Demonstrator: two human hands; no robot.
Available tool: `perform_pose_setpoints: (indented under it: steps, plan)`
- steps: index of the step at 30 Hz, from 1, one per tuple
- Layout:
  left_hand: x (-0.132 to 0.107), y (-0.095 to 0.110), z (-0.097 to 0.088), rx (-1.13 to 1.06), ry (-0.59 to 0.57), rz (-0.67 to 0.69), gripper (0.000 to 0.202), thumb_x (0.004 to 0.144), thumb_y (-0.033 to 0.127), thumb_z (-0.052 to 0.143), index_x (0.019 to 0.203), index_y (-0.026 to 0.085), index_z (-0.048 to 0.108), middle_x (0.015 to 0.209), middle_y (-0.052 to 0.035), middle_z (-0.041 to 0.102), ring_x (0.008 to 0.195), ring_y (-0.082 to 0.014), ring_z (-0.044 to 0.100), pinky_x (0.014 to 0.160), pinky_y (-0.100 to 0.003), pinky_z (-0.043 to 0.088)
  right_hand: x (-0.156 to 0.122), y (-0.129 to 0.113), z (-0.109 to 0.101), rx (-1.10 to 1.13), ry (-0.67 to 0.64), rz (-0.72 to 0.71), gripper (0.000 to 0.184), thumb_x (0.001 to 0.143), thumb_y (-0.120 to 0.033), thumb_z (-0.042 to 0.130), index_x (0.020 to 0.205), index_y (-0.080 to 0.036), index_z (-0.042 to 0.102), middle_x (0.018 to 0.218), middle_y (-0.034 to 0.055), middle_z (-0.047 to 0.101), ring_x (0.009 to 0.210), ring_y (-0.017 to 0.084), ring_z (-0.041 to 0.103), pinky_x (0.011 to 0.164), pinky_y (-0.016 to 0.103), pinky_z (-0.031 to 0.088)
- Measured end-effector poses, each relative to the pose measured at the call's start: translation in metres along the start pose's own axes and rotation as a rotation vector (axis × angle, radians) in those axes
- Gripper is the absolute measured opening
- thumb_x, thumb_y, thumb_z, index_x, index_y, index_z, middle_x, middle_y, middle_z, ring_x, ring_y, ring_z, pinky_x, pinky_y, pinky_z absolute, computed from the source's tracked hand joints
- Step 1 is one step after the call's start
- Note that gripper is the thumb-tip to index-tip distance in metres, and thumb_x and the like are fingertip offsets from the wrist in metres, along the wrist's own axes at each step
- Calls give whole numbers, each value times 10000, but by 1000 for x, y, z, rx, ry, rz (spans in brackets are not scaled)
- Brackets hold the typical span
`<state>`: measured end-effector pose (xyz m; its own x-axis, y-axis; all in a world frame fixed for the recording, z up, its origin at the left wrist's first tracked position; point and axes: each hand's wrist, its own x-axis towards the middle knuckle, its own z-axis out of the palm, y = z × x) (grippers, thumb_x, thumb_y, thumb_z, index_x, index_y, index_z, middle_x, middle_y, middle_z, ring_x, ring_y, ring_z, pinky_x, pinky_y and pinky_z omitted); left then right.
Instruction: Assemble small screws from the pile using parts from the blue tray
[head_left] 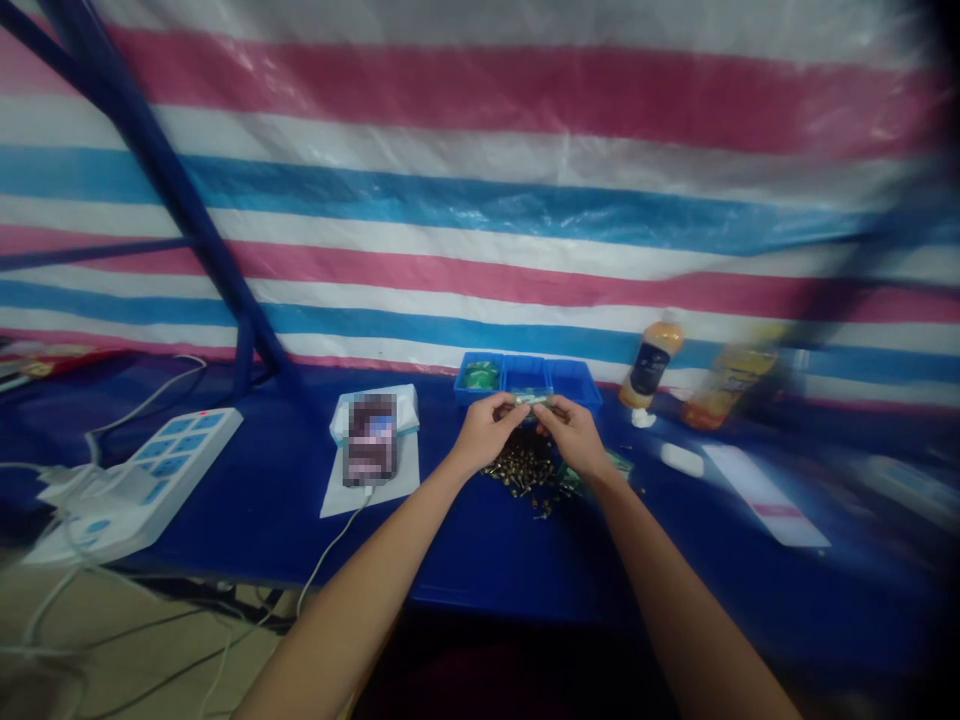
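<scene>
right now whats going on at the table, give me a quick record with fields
left hand: pinching a small green and silver item
right hand: pinching the same item
under hands: pile of small brass-coloured parts
ahead: blue three-compartment tray, green packet in left compartment
left side: white power strip

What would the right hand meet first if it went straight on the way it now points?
The right hand would meet the small green piece at its fingertips, shared with the left hand; depth is hard to judge.
</scene>
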<state>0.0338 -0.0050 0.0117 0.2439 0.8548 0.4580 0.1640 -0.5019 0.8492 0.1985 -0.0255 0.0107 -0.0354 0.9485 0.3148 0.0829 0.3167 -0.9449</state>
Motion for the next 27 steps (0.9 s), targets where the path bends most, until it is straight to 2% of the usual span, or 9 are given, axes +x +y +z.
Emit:
perform_pose_setpoints:
  steps: [4,7,11,13,16,19,22,25,27]
  plan:
    - [1,-1,-3,2,15,-29,289,857,428,593,787,157,663,662,10,581,612,-128,496,590,-252,362,0,0,2,-15,15,-13,385,792,-523,641,926,-164,664,753,26,647,625,140,558,620,276,454]
    - [0,-1,-2,17,0,-43,284,839,430,619,776,159,675,658,7,600,599,-125,507,579,-252,365,-2,-3,4,-70,69,-42,385,823,-534,595,867,-158,666,686,21,630,594,137,546,599,270,446]
    - [2,-5,1,-44,-8,-69,279,818,437,650,850,165,702,759,-26,685,676,-152,596,632,-269,435,-2,-5,6,-86,129,-40,409,817,-553,589,863,-154,669,684,30,637,584,142,548,590,274,450]
    - [10,-8,-2,-79,37,-90,299,801,433,672,932,167,710,858,-57,722,761,-182,645,693,-293,476,-1,-4,6,-46,153,-17,446,817,-566,583,974,-156,658,722,36,654,576,140,553,589,279,455]
    - [32,-15,-20,-25,216,-153,437,753,436,718,1087,157,681,897,-89,737,793,-215,673,718,-323,500,3,-1,2,17,211,-8,491,831,-563,568,1118,-167,611,785,44,666,559,127,544,573,275,449]
    - [57,-20,-46,157,266,-209,555,723,433,741,1193,158,633,841,-83,737,759,-223,675,713,-323,496,5,2,-3,23,261,-11,447,832,-542,576,1069,-167,631,790,48,663,557,121,531,566,273,437]
    - [71,-24,-64,446,203,-240,555,728,466,719,1192,176,633,859,-90,731,799,-246,671,752,-341,481,6,4,-6,18,273,11,419,809,-528,605,999,-157,654,755,44,653,550,124,527,559,278,431]
    - [69,-28,-66,799,122,-214,504,759,554,647,1133,217,668,1044,-122,703,997,-314,616,840,-398,447,8,4,-10,15,278,23,404,792,-514,624,964,-151,664,736,43,648,556,130,531,565,282,433]
    - [61,-30,-60,951,85,-135,447,820,532,568,1129,227,674,1196,-127,647,1118,-339,543,910,-440,403,10,1,-16,3,308,21,396,789,-503,624,960,-148,665,738,46,651,564,135,534,567,285,431]
